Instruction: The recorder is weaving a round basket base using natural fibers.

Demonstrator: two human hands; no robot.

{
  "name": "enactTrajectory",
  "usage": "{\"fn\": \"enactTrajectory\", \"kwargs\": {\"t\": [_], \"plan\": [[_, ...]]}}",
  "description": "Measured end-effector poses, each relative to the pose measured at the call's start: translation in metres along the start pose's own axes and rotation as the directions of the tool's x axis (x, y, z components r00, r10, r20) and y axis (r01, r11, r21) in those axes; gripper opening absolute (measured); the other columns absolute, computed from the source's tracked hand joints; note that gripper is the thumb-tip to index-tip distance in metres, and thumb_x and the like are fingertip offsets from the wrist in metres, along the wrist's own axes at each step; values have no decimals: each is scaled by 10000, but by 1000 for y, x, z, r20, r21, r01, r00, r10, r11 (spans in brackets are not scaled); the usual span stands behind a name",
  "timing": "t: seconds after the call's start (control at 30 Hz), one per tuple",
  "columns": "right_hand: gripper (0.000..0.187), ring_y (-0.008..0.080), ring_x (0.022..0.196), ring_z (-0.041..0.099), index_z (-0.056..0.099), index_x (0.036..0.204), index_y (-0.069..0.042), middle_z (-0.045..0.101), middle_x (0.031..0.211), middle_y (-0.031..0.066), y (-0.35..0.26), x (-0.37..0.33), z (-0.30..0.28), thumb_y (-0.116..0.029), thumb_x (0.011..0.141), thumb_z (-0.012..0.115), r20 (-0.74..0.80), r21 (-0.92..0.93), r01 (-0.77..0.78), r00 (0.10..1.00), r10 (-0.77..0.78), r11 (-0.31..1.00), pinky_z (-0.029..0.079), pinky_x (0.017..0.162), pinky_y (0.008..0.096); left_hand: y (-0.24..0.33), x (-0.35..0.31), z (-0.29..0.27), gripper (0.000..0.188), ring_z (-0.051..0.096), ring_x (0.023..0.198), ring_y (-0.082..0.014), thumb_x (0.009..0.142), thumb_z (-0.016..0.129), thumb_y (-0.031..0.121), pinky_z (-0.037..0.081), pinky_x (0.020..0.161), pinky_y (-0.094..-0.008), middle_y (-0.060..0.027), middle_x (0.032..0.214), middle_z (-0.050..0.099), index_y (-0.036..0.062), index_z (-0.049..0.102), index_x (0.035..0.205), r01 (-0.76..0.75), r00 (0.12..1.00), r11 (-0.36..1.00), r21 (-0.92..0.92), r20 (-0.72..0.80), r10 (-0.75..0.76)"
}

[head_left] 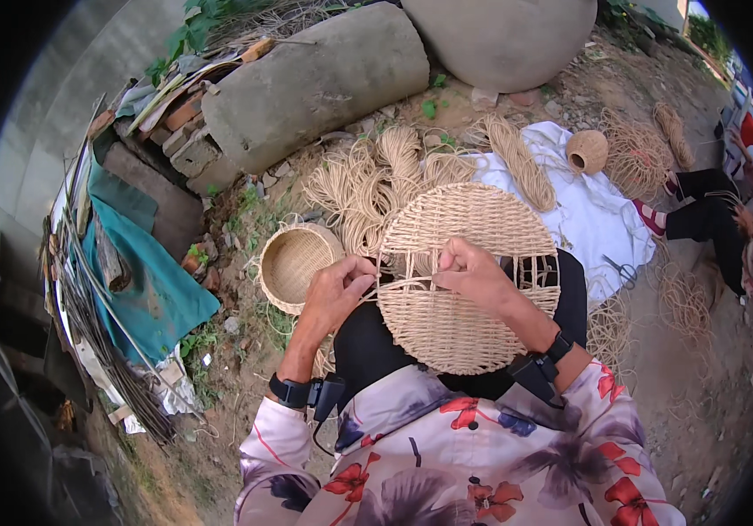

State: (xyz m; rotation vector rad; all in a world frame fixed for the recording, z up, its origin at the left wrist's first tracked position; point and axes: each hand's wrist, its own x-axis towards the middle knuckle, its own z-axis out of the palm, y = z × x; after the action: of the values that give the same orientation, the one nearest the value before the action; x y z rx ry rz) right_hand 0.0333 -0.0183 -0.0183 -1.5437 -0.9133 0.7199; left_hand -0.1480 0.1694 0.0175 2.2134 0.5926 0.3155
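A round woven disc of tan straw cord (462, 326) rests on my lap, with a band of open gaps across its middle where bare ribs show. At its left edge, my left hand (338, 289) is closed, thumb and forefinger pinching a loose strand of cord (404, 284). The strand runs across the gap to my right hand (473, 273). That hand lies over the disc's middle, its fingers pinched on the cord beside a rib. My fingers hide part of the gap and the strand's exact path.
A small round woven basket (299, 267) stands left of my knee. Bundles of cord (360, 188) lie ahead. On a white cloth (591, 210) are scissors (624, 270) and a small woven pot (587, 151). Another person's legs (701, 202) are at right, a concrete cylinder (319, 83) beyond.
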Motion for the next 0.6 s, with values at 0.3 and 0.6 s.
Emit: {"fn": "enactTrajectory", "kwargs": {"t": [0.3,0.6], "plan": [[64,77,600,525,611,864,-51,566,688,-25,12,-37,-92,-101,878,648,-33,137,-158,986,164,978,426,562,239,7,-17,-6,216,534,657,-47,931,672,165,429,590,-232,0,729,622,57,642,1115,195,981,962,-193,45,-190],[140,35,496,414,614,893,-63,574,638,-39,15,-67,-86,-187,931,667,-197,-125,-35,980,10,992,336,484,223,19,-20,-54,365,588,636,-131,882,707,211,490,690,-284,-47,786,668,58,627,1204,113,954,973,201,-295,-49]]}}
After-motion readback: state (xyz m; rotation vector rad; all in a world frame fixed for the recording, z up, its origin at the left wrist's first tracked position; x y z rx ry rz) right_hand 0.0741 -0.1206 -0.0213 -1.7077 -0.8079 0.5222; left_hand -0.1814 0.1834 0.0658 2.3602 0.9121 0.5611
